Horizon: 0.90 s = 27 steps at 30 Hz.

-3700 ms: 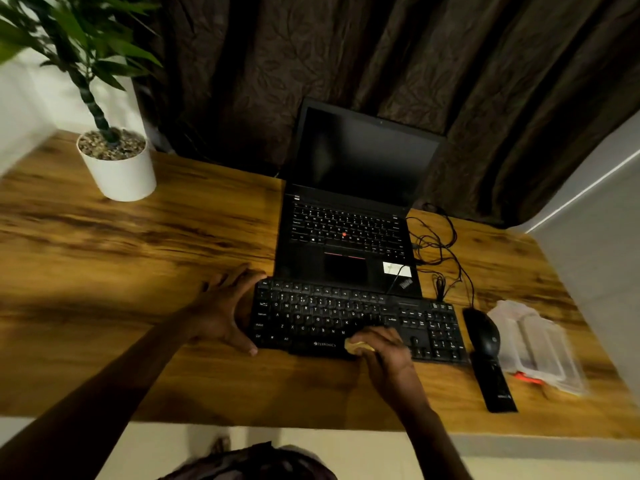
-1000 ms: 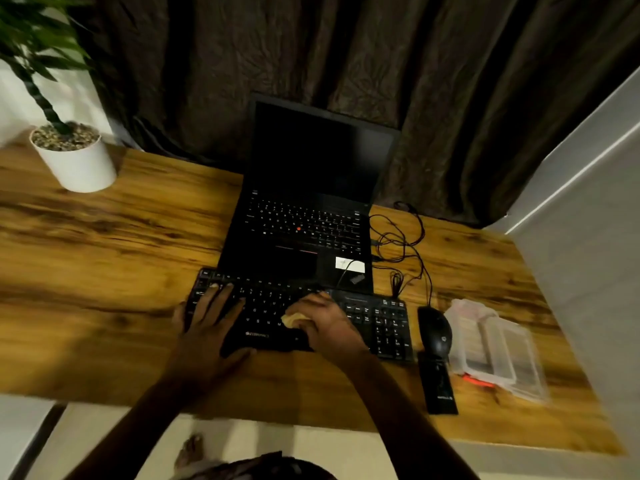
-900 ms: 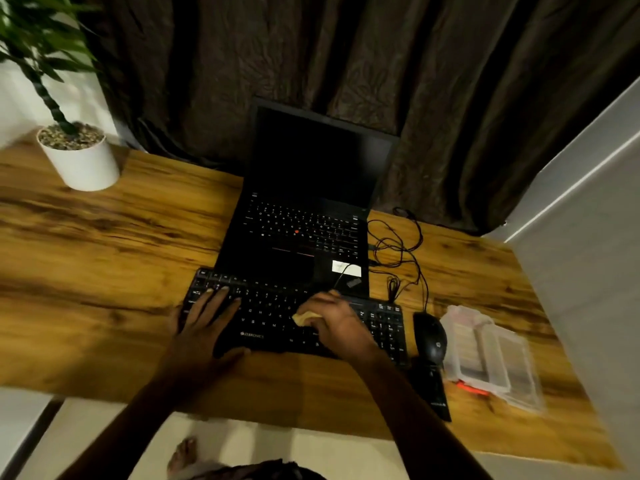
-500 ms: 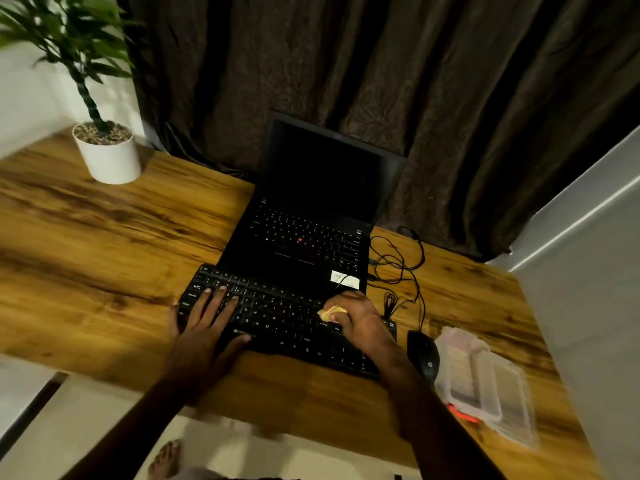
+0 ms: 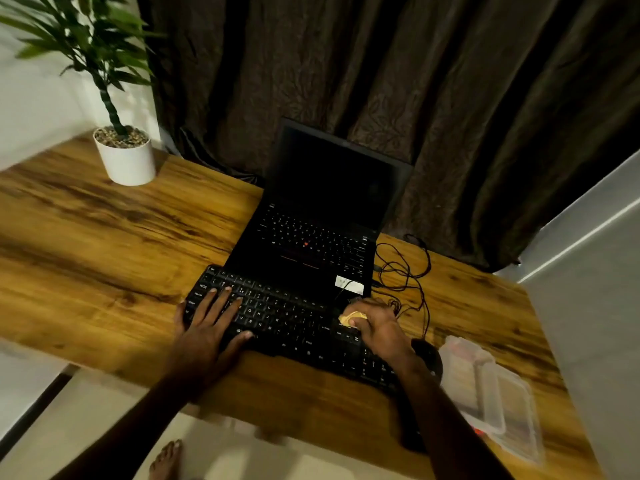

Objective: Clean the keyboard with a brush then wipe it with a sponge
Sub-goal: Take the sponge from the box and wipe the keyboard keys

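Now the right hand (image 5: 379, 327) has its fingers curled down over a small yellowish sponge (image 5: 348, 318), pinching it against the keys near the far right part of the black keyboard (image 5: 287, 317), just in front of the laptop (image 5: 311, 244). The left hand (image 5: 207, 323) lies flat with fingers spread on the keyboard's left end, thumb along the near edge, pinning it down. The keyboard lies across the wooden desk (image 5: 104, 237), its far edge touching the laptop's base.

The sponge looks soft and light; it should squash under fingertip pressure, so a top-down pinch at its sides suits it. The keyboard seems light and stiff and would likely slide on the smooth desk unless held, while its keys give under pressure, so gentle strokes seem wise.

Beside the right wrist a dark mouse (image 5: 427, 355) is half hidden, with a clear plastic case (image 5: 491, 386) beyond and tangled cables (image 5: 401, 268) behind.

Compared with a few seconds ago, the sponge has travelled from the near middle row rightward and toward the far edge, and the left hand has shifted from the keyboard's end onto its keys.
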Each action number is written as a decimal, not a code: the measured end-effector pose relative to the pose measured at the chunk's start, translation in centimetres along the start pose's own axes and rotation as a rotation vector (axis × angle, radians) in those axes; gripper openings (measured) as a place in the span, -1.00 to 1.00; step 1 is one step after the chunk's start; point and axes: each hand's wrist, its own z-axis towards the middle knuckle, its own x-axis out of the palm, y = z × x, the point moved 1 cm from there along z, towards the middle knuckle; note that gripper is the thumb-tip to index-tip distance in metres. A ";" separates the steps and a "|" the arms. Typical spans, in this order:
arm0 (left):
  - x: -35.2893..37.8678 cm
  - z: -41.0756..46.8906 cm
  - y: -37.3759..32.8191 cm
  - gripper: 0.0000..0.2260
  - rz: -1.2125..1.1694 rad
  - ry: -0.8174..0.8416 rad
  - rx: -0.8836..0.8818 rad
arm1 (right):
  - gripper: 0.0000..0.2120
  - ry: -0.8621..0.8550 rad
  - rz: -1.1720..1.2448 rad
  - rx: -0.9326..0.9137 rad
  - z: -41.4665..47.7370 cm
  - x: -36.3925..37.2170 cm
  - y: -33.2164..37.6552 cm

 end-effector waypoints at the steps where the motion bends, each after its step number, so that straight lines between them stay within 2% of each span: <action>1: 0.0 0.0 0.0 -0.30 0.001 0.001 0.000 | -0.71 -0.002 -0.003 -0.004 0.0 0.2 0.0; 6: 0.2 0.1 0.2 -0.30 0.017 0.042 -0.015 | -0.74 0.073 -0.067 0.016 -1.2 -0.8 -1.4; 9: 0.3 0.0 0.2 -0.31 0.019 0.046 -0.017 | -0.74 0.054 -0.103 0.002 -1.8 -1.5 -2.0; 15: -0.1 -0.1 0.0 -0.32 0.011 0.034 -0.017 | -0.73 0.028 0.050 0.021 -0.6 0.5 0.5; 22: -0.3 0.0 -0.1 -0.31 -0.002 0.049 -0.025 | -0.77 0.096 -0.131 -0.007 -1.3 -1.0 -1.4; 27: -0.4 -0.1 -0.2 -0.30 -0.018 0.055 -0.037 | -0.78 0.067 -0.091 -0.005 -1.1 -0.4 -0.9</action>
